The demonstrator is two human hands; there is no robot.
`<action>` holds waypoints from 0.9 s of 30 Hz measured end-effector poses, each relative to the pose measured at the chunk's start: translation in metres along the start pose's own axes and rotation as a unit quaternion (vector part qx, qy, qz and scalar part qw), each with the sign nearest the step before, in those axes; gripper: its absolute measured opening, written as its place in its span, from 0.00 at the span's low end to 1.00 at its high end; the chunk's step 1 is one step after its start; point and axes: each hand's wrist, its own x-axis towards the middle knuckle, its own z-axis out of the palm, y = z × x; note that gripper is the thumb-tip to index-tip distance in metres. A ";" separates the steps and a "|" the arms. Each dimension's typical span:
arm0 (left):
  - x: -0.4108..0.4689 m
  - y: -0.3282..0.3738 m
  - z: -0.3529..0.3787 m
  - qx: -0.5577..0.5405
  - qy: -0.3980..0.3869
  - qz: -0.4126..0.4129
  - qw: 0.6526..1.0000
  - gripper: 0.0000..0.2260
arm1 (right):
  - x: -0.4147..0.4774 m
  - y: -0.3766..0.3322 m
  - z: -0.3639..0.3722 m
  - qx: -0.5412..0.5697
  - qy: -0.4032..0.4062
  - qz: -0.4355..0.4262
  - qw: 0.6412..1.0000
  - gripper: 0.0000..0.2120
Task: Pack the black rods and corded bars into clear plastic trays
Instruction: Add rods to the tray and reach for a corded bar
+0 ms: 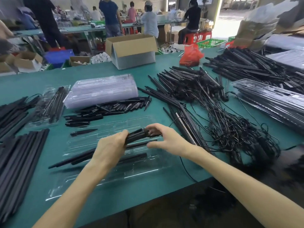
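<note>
Clear tray nearest me on the green bench; my left hand and right hand both grip black rods; workers far off.

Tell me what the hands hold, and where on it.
A bundle of thin black rods: the left hand wraps around its middle, the right hand pinches its right end.

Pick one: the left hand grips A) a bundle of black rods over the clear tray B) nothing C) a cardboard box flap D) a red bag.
A: the left hand curls round a bundle of black rods above the clear tray, and the right hand holds the bundle's other end.
</note>
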 end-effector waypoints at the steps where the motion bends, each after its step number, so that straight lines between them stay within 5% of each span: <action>1: -0.002 -0.005 -0.001 -0.002 0.002 -0.007 1.000 0.07 | -0.002 0.005 0.000 -0.040 0.013 -0.003 0.999 0.25; 6: -0.004 -0.027 -0.008 -0.038 0.027 -0.045 0.998 0.04 | -0.012 0.030 -0.002 -0.211 0.097 -0.015 0.972 0.20; 11: -0.002 -0.037 0.001 -0.022 -0.088 -0.075 0.993 0.04 | -0.020 0.034 -0.003 -0.234 0.095 0.024 0.967 0.27; 17: 0.021 -0.016 0.000 -0.055 -0.181 -0.039 0.981 0.37 | -0.030 0.033 -0.003 -0.252 0.086 0.007 0.964 0.27; 24: 0.073 0.054 -0.004 -0.222 -0.107 0.049 0.968 0.14 | -0.039 0.031 -0.011 -0.310 0.145 -0.021 0.939 0.24; 27: 0.098 0.092 0.009 -0.242 -0.095 0.068 0.963 0.12 | -0.044 0.038 -0.022 -0.340 0.165 0.009 0.926 0.22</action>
